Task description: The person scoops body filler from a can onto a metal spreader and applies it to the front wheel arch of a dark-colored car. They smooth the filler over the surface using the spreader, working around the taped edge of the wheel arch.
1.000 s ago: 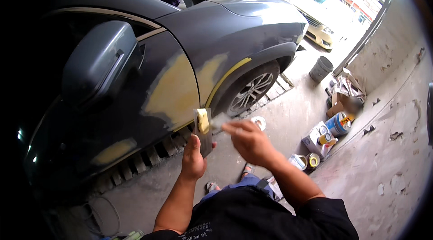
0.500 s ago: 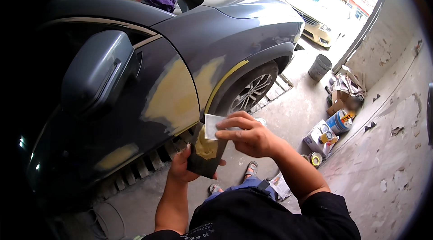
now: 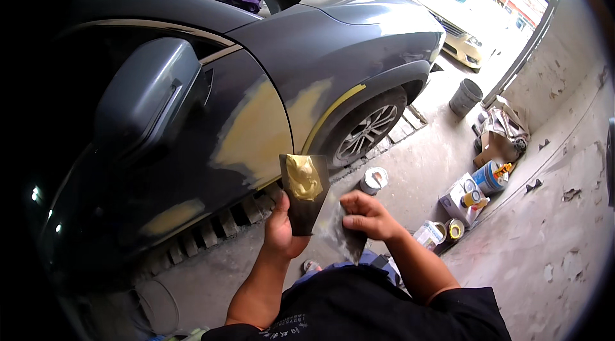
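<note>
While the left hand point(image 3: 279, 232) gripped a dark board point(image 3: 303, 216) bearing yellow putty point(image 3: 303, 178) mid-frame, the right hand point(image 3: 373, 216) clasped a scraper point(image 3: 341, 233).

Dark, flat board point(image 3: 306, 213) sat in the left hand point(image 3: 280, 231), thumb at its left edge, paste side up, roughly rectangular with its far end pointing away from the body. Thick yellow paste point(image 3: 303, 178) was heaped on its far half, glossy, uneven, ridged; near half mostly bare. Thin spreader point(image 3: 336, 232), pale grey and dark, smeared, was pinched in the right hand point(image 3: 368, 216), tilted, just beside the board's right edge. Motion-blurred; contact unclear.
</note>
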